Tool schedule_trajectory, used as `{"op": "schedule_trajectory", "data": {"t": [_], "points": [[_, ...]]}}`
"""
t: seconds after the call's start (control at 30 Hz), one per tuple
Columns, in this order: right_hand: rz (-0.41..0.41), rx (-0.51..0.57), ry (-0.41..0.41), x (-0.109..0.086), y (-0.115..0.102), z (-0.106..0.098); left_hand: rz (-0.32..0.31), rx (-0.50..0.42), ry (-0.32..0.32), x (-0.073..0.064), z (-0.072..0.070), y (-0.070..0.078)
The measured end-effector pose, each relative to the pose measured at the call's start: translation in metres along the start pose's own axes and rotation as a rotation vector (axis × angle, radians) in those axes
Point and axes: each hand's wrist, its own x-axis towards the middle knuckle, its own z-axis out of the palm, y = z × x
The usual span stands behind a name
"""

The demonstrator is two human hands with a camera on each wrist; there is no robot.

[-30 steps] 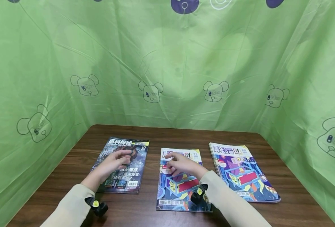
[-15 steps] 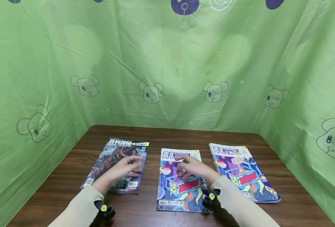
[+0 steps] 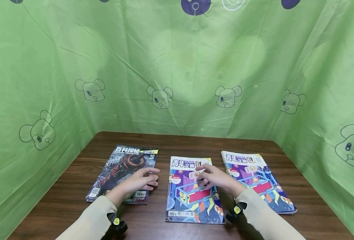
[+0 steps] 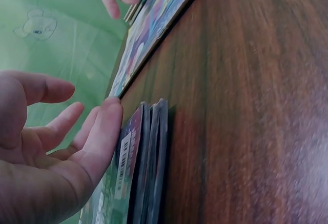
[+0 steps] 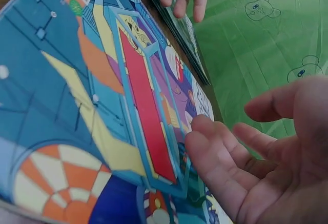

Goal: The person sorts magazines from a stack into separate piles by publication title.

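My left hand (image 3: 139, 182) hovers over the lower right part of a dark-covered magazine (image 3: 117, 176) at the left of the table. Its fingers are loosely bent with nothing between them. Edges of several stacked dark magazines (image 4: 148, 172) show just beyond the fingers in the left wrist view. Over the upper right of a colourful purple-and-blue magazine (image 3: 192, 206) in the middle is my right hand (image 3: 219, 180), relaxed and holding nothing. The right wrist view has that magazine's cover (image 5: 82, 85) filling the left side, beside the right fingers (image 5: 215, 152).
A stack of magazines with the same colourful cover (image 3: 267, 200) lies to the right, partly behind the right forearm. All lie on a brown wooden table (image 3: 192, 145). A green curtain (image 3: 189, 66) with bear drawings surrounds the table's back and sides.
Both hands have moved to the right and a little nearer the body, uncovering more of the dark magazine and the middle magazine's title. The magazines stay in place.
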Motion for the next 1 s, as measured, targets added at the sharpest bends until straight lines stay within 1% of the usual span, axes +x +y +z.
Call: {"op": "schedule_trajectory", "data": {"t": [0.2,0.4,0.53,0.67,0.73,0.87,1.0], "points": [[-0.003,-0.046,0.004,-0.006,0.005,-0.005,0.003,-0.017,-0.013,0.001,0.005,0.0],[0.005,-0.049,0.041,-0.013,0.011,-0.01,0.004,-0.01,-0.029,0.005,0.011,0.0],[0.026,-0.084,0.07,-0.018,0.015,-0.012,0.007,-0.004,-0.042,0.007,0.016,-0.001],[0.05,-0.128,0.102,-0.023,0.017,-0.014,0.003,-0.025,-0.055,0.01,0.021,-0.002],[0.054,-0.146,0.118,-0.025,0.018,-0.014,-0.005,-0.041,-0.052,0.012,0.024,-0.003],[0.062,-0.18,0.154,-0.029,0.018,-0.015,-0.025,-0.067,-0.027,0.013,0.028,-0.004],[0.081,-0.199,0.176,-0.033,0.017,-0.016,-0.042,-0.074,-0.004,0.015,0.03,-0.005]]}}
